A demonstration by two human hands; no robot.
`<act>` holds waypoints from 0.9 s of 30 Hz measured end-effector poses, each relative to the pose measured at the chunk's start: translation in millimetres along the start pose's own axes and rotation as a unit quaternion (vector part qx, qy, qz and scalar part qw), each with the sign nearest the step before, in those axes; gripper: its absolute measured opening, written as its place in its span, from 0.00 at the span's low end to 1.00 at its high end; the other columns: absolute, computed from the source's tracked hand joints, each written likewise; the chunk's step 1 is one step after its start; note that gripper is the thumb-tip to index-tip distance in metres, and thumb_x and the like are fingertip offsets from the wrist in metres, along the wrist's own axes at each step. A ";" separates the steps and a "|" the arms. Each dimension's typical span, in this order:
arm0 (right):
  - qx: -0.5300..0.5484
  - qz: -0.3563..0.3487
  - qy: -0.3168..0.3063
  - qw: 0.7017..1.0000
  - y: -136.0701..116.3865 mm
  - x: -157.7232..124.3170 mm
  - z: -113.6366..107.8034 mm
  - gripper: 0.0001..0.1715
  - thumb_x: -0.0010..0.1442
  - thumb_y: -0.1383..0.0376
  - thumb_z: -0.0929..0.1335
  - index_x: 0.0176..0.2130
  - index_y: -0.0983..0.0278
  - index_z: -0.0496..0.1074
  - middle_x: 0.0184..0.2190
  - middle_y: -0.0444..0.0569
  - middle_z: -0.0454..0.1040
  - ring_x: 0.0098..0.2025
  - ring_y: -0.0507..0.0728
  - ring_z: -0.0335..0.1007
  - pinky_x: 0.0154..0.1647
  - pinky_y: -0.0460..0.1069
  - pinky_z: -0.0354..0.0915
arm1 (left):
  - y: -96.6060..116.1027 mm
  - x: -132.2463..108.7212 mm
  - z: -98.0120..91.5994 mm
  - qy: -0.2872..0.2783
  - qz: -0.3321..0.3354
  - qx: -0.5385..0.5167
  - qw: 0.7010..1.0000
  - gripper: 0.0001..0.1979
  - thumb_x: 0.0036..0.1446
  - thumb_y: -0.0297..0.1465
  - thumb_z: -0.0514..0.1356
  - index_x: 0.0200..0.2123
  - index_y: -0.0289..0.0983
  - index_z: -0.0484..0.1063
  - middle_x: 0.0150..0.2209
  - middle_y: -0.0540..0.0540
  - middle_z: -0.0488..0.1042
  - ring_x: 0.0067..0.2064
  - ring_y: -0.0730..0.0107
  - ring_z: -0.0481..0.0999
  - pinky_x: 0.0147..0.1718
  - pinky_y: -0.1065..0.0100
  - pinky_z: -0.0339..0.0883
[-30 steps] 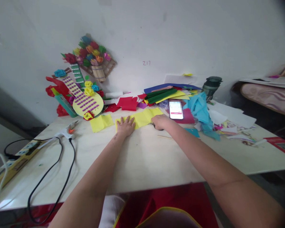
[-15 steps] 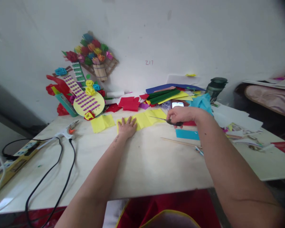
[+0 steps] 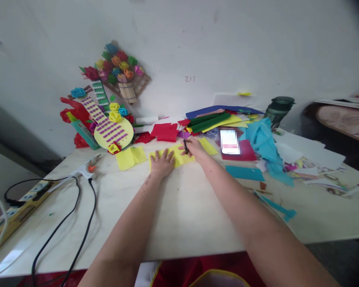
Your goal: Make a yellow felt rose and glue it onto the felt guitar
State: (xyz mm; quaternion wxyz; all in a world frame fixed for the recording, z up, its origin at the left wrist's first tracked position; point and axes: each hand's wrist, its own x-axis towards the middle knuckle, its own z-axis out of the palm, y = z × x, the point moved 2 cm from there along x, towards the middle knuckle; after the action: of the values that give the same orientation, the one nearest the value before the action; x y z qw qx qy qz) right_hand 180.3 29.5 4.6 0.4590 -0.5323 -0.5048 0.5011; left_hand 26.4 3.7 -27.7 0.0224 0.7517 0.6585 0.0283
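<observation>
My left hand lies flat with fingers spread on a long strip of yellow crepe paper, pressing its left part to the table. My right hand is closed around the dark handles of a pair of scissors, held above the strip's middle. The thin blades point away toward the wall; whether they touch the paper I cannot tell. Just left of my left hand lies a separate creased yellow paper square.
Left stand a hot glue gun with a black cord, a power strip and a paper-flower guitar. Behind are coloured paper sheets. To the right are a lit phone, blue crepe paper, paper scraps and a dark bottle.
My right hand has moved left with the scissors, from beside the phone to over the yellow strip. The blades have turned from pointing left to pointing away. My left hand stays on the paper.
</observation>
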 end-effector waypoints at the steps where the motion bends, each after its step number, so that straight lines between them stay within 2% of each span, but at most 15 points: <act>1: -0.022 0.015 0.015 1.000 7.8 3.8 0.1 0.16 0.53 0.59 0.65 0.40 0.66 0.63 0.31 0.50 0.75 0.17 0.48 0.69 0.07 0.39 0.48 | 0.0 -0.1 -0.4 -0.003 -0.001 -0.001 1.000 0.29 0.55 0.47 0.32 0.60 0.52 0.44 0.63 0.58 0.40 0.61 0.44 0.36 0.54 0.42 0.35; 4: -0.063 0.021 0.059 0.996 24.9 12.0 -3.5 0.15 0.53 0.59 0.65 0.39 0.66 0.64 0.31 0.51 0.76 0.16 0.48 0.68 0.07 0.39 0.49 | -0.2 0.4 -1.1 -0.012 -0.008 -0.007 1.000 0.28 0.56 0.46 0.31 0.60 0.52 0.43 0.63 0.59 0.40 0.61 0.45 0.36 0.54 0.43 0.34; 9: -0.066 0.004 0.077 0.995 32.5 16.3 -6.3 0.16 0.53 0.59 0.65 0.39 0.66 0.64 0.30 0.51 0.75 0.15 0.48 0.67 0.07 0.39 0.51 | 0.1 1.3 -0.9 -0.015 -0.008 -0.014 1.000 0.28 0.56 0.46 0.31 0.60 0.52 0.42 0.63 0.59 0.39 0.62 0.46 0.35 0.54 0.42 0.33; 18: -0.037 -0.008 0.094 0.995 28.7 9.8 -7.4 0.12 0.52 0.63 0.66 0.38 0.67 0.65 0.29 0.50 0.75 0.15 0.45 0.65 0.09 0.38 0.55 | 1.2 1.2 -0.4 -0.007 -0.007 -0.002 1.000 0.28 0.56 0.45 0.33 0.60 0.50 0.43 0.63 0.58 0.40 0.61 0.44 0.36 0.54 0.42 0.34; 24: -0.050 -0.040 0.082 0.995 14.1 3.2 -3.4 0.11 0.51 0.64 0.66 0.37 0.65 0.66 0.27 0.46 0.74 0.15 0.46 0.65 0.09 0.38 0.55 | 0.3 2.8 2.5 0.005 -0.008 0.003 1.000 0.28 0.56 0.46 0.33 0.60 0.50 0.44 0.63 0.55 0.39 0.61 0.45 0.37 0.54 0.43 0.34; 27: -0.035 -0.040 0.052 0.997 5.1 -3.7 5.2 0.12 0.51 0.63 0.66 0.37 0.65 0.65 0.27 0.46 0.74 0.15 0.46 0.66 0.08 0.38 0.52 | 1.5 2.4 1.6 0.005 -0.012 0.005 1.000 0.28 0.56 0.45 0.34 0.60 0.49 0.45 0.63 0.54 0.38 0.61 0.45 0.37 0.54 0.43 0.34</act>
State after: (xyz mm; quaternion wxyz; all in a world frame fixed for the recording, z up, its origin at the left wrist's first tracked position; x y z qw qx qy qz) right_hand 175.5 25.4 -0.7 0.4851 -0.5528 -0.5188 0.4358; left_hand 28.3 5.8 -29.2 0.0158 0.7438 0.6676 0.0284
